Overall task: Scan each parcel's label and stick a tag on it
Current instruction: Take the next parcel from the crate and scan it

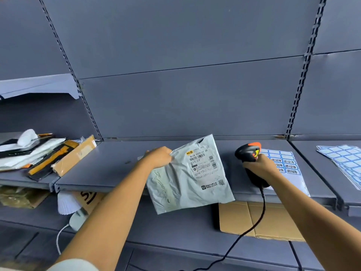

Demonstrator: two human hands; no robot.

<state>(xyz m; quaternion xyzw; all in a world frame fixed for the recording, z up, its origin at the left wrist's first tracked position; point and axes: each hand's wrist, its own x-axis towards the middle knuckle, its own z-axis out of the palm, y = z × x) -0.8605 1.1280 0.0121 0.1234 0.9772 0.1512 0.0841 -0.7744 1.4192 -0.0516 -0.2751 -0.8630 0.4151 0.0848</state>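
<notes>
Left hand [159,157] pinches grey parcel [181,192] at its upper left corner, label [203,163] just right of that pinch; right hand [259,167] clamped round scanner [249,153]. Judgement: pull the film taut, aim the scanner at the barcode. Tag sheet [287,167] on shelf [109,165] beyond my right knuckles; no bin seen.

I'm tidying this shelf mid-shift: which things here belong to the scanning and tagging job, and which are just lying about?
In the job: grey mailer held by the left hand; its shipping label; barcode scanner in the right hand; tag sheet; pile of parcels.
Lying about: flat cardboard on the lower shelf; white pleated paper stack; white plug with cable.
</notes>
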